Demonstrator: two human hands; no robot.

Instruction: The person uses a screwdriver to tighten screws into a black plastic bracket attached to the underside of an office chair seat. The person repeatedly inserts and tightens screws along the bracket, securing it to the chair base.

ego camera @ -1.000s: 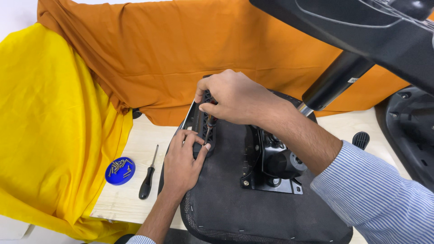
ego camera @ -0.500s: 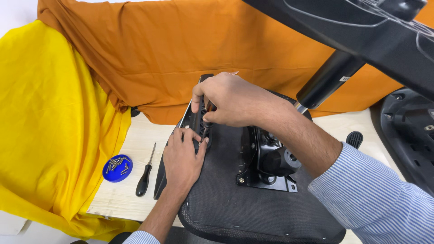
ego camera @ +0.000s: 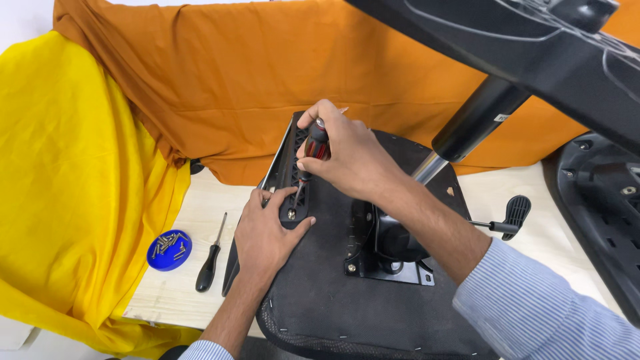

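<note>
An upturned black chair seat lies on a pale wooden table. My right hand grips a red-and-black screwdriver, held upright with its tip on a black armrest bracket at the seat's left edge. My left hand lies flat on the seat, fingers pressing the lower end of that bracket beside a screw. A metal tilt mechanism with a gas cylinder sits at the seat's middle.
A second black screwdriver and a blue dish of screws lie on the table at left. Yellow cloth and orange cloth drape behind. The chair base looms upper right, a lever at right.
My right hand has lifted slightly and now shows the screwdriver handle upright over the bracket. My left hand has stayed pressed on the bracket's lower end.
</note>
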